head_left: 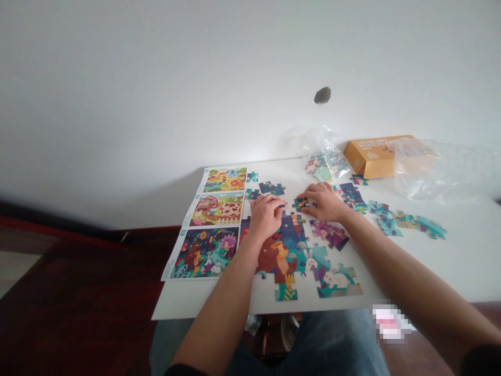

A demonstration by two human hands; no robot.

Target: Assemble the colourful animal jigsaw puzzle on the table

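Note:
My right hand (321,202) pinches a dark blue puzzle piece (300,204) with an orange-yellow pattern between thumb and fingers, low over the table. Just left of it, my left hand (267,213) is closed, its fingers curled together at the upper edge of the partly joined puzzle (274,256); what lies under its fingertips is mostly hidden. That puzzle shows a brown bear, a smaller animal and white rabbits. A purple puzzle section (329,233) lies below my right hand, and a joined dark blue pair (272,188) lies beyond my left hand.
A picture sheet (200,225) with three scenes lies at the left of the white table (195,303). At the back are a bag of pieces (326,164), an orange puzzle box (370,156) and an empty clear bag (426,175). More joined pieces (407,220) lie right.

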